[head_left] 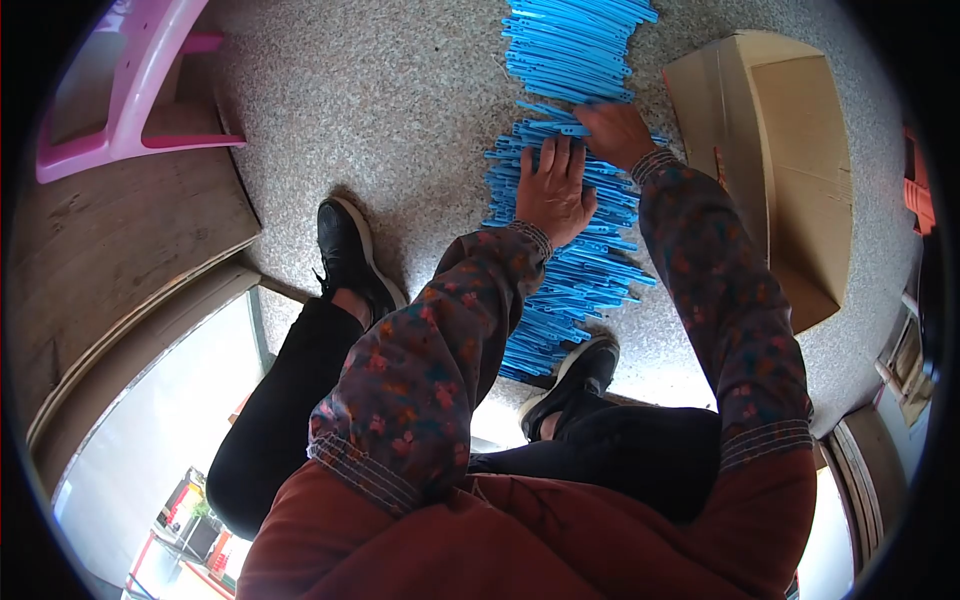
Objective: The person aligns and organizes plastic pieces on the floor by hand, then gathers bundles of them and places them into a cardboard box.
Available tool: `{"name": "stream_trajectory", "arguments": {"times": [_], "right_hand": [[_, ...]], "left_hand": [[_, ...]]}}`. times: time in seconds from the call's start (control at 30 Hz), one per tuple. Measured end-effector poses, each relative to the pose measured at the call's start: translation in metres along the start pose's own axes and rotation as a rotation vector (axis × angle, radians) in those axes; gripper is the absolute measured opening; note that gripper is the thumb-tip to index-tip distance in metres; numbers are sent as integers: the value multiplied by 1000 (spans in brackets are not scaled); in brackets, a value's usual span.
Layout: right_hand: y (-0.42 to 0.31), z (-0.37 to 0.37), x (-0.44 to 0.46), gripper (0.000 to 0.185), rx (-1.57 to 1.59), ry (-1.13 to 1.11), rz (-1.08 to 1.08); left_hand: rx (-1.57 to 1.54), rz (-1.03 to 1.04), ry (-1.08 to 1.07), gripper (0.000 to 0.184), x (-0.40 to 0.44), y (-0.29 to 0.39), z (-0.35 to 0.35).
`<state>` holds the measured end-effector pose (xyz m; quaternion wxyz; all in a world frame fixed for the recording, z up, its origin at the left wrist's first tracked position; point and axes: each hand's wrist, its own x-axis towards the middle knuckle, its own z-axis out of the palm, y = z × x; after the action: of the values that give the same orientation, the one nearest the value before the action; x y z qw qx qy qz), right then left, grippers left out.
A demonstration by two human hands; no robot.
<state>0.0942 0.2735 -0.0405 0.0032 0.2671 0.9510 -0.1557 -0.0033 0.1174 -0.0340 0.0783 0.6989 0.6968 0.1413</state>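
Observation:
A long row of thin blue plastic strips (585, 262), some with small holes at their ends, lies crosswise on the floor in front of me. My left hand (556, 192) rests palm down on the row, with its fingers stretched out over the strips. Just beyond it to the right, my right hand (617, 133) is curled at the far end of this pile, its fingers closed at the end of a blue strip (548, 127). Part of its grip is hidden. A second bunch of blue strips (575, 50) lies farther ahead, close to the first.
An open cardboard box (715, 105) stands on the speckled floor (400, 100) to the right. At the upper left is a pink plastic stool (125, 120) by a wooden board (150, 225). My black shoes (345, 245) are on either side of the row's near part.

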Motion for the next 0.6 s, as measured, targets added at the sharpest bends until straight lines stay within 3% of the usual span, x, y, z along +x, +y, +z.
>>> {"name": "stream_trajectory", "arguments": {"times": [0.1,0.3,0.4,0.6], "right_hand": [[3,1,2,17,21,20,22],[4,-23,2,31,271,263,266],[-7,-26,8,40,231,118,249],[-5,-5,11,36,126,-20,281]], "left_hand": [[-1,-1,-1,63,-1,1,0],[-4,-3,8,62,-1,1,1],[11,-9,-3,61,0,0,0],[-14,-4,-5,60,-1,0,-1]]}}
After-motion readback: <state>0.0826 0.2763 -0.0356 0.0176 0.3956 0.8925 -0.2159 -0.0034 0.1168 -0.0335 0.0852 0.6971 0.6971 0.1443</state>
